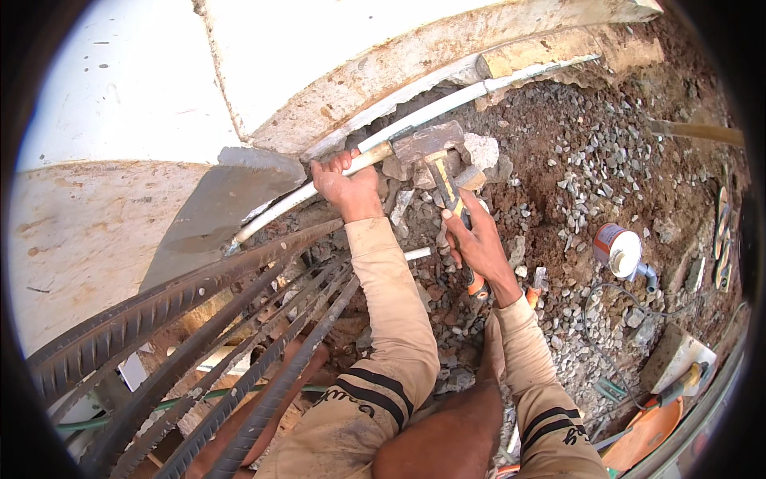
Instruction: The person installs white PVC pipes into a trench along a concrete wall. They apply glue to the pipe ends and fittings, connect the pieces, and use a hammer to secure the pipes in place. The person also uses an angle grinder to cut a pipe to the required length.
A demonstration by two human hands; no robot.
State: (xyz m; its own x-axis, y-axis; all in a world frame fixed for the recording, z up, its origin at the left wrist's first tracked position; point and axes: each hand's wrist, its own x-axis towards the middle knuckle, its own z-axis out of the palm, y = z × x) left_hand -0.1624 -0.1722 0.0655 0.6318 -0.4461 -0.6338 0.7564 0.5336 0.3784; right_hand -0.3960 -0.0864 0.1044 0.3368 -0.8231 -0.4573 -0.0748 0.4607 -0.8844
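Two hands (pixel 349 189) (pixel 479 246), smooth white pipe (pixel 275 214), blocky-headed hammer (pixel 444 182), jagged gravel (pixel 598 172)

Construction site: ribbed rebar (pixel 190 298), gravel (pixel 594 172), bare soil (pixel 678 92).

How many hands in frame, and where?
2: left hand gripping a white pipe, right hand around the handle of the hammer. Both partly hide what they grip.

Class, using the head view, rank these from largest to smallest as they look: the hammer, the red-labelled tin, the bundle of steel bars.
1. Bundle of steel bars
2. Hammer
3. Red-labelled tin
The bars' nearness to the camera may exaggerate their size.
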